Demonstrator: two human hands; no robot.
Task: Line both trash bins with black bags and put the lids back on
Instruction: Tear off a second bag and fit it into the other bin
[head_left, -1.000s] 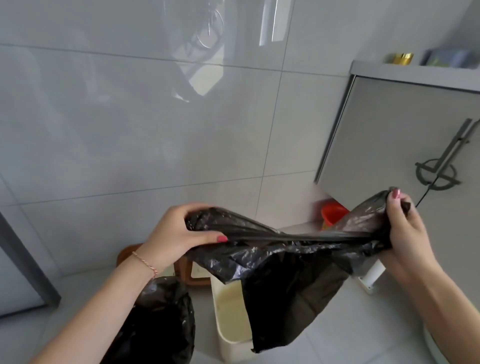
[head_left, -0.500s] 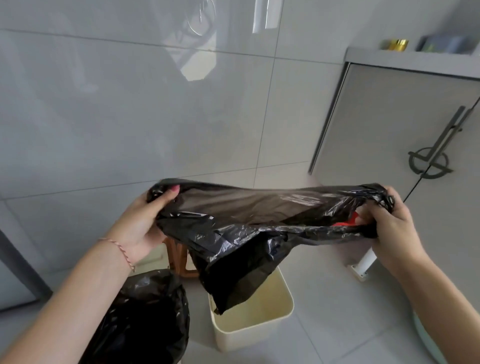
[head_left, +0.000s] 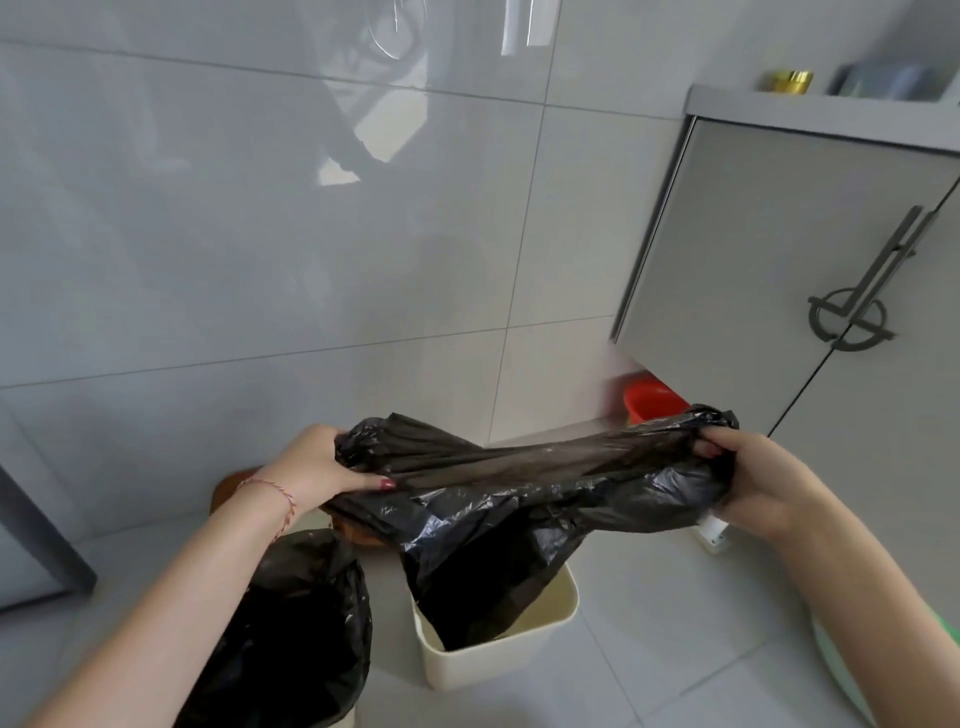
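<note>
**A:** Where does the crinkled black plastic bag (head_left: 519, 499) sit against the cream rectangular plastic bin (head_left: 524, 644)?

**B:** You hold it stretched across in front of you, its long axis running left to right, mouth edge taut between your hands. The body sags down from there, and its lowest fold hangs into the open top of the cream bin, towards the bin's near-left side. So the bin lies straight below and slightly forward of your hands; the move is downward.

**A:** Which hand is nearer the bin?

**B:** Your left hand (head_left: 317, 467), I'd judge, though the wide lens makes that uncertain. It is clamped on the bag's left end, thumb laid over the film. Your right hand (head_left: 748, 478) is fisted around the bunched right end.

**A:** And the other bin?

**B:** The black-lined bin (head_left: 306, 629) at lower left is mostly behind your left forearm; its rim is cut off. No lids show. The small red plastic tub (head_left: 652, 400) under the grey cabinet (head_left: 779, 270) is half hidden by the bag.
</note>
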